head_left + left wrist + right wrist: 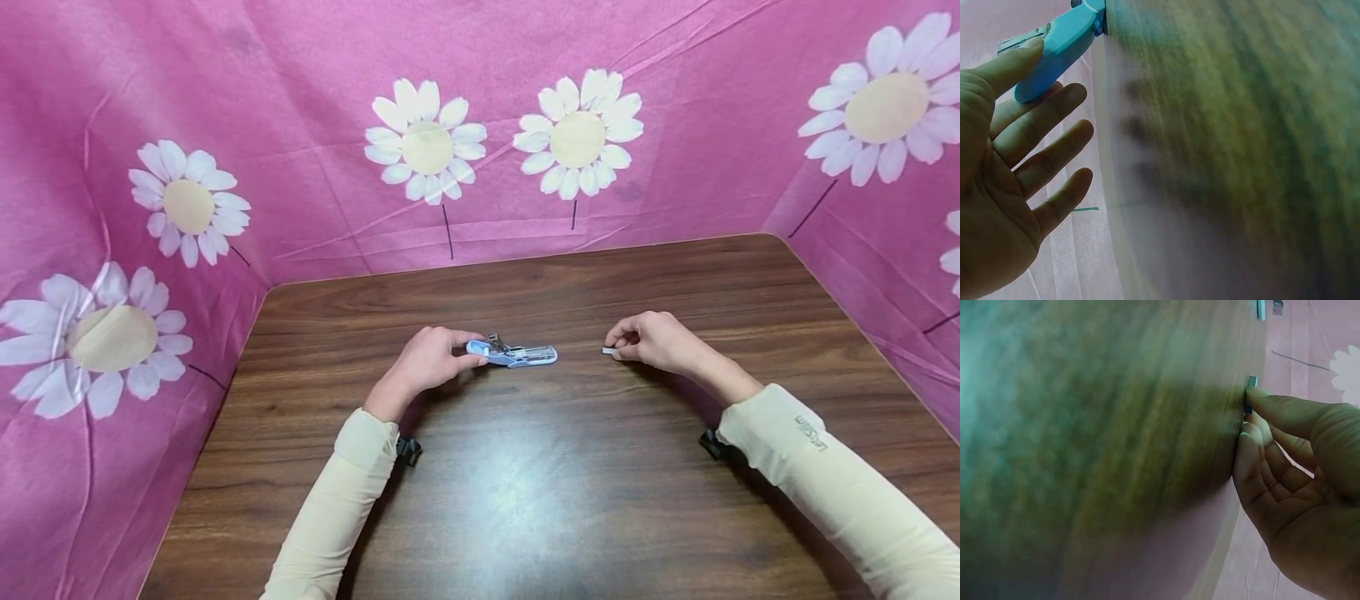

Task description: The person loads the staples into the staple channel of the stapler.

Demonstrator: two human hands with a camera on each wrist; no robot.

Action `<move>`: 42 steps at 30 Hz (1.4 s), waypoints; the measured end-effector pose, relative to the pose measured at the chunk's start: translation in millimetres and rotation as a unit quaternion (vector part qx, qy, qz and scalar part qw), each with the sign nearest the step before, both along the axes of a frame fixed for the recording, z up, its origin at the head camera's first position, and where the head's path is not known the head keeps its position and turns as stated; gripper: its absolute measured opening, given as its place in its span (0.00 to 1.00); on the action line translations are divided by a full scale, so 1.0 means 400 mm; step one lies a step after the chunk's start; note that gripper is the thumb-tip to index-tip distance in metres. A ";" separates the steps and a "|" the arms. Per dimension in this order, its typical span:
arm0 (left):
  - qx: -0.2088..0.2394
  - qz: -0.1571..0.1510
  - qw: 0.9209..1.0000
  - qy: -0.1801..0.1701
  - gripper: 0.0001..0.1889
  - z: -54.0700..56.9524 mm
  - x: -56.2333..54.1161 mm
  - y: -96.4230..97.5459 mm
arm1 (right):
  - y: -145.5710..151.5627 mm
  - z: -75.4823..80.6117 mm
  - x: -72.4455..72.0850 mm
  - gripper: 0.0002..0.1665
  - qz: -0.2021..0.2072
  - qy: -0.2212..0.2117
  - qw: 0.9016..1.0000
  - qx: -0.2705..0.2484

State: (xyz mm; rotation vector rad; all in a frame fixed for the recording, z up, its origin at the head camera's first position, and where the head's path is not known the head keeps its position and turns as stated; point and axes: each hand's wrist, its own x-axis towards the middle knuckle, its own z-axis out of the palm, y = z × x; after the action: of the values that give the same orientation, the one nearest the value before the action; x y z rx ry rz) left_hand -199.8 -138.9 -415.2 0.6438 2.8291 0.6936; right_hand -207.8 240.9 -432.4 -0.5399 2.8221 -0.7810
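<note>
A light blue stapler (534, 359) lies opened up near the middle of the table, its metal staple channel showing. Between thumb and fingers, my left hand (431, 360) pinches the stapler's left end. In the left wrist view the thumb presses on the blue stapler body (1063, 53), while the other fingers spread loosely. To the right, apart from the stapler, my right hand (662, 342) pinches a small silvery strip of staples (608, 351) at table level. The right wrist view shows the strip's end (1252, 381) sticking out past the thumb tip.
The brown wood-grain table (510, 483) reaches back to a pink cloth (315, 125) printed with white flowers. This cloth also hangs along the left and right sides. A dark strap mount (408, 451) sits at the left wrist, another (711, 444) at the right.
</note>
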 end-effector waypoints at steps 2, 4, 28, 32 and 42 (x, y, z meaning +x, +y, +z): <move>0.000 -0.002 1.000 0.001 0.20 -0.001 -0.001 0.001 | 0.000 0.001 0.000 0.03 0.000 0.000 1.000 0.002; 0.000 -0.003 1.000 0.002 0.20 -0.001 -0.002 0.001 | -0.001 0.002 0.000 0.03 0.001 0.001 1.000 0.003; 0.005 -0.004 1.000 0.008 0.19 0.000 0.001 0.001 | -0.010 -0.003 0.000 0.07 0.057 0.060 0.996 0.040; 0.007 -0.005 1.000 0.007 0.20 -0.001 0.002 0.000 | -0.011 -0.004 0.002 0.07 0.066 0.070 0.995 0.039; 0.006 -0.005 1.000 -0.004 0.20 0.002 0.000 0.002 | -0.009 -0.005 -0.001 0.06 0.054 0.073 0.995 0.041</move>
State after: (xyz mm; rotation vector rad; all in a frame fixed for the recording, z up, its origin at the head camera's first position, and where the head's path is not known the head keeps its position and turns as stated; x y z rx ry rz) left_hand -199.7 -138.1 -414.5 0.6551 2.8150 0.7092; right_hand -208.1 237.4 -434.3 -0.7581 2.9111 -0.6278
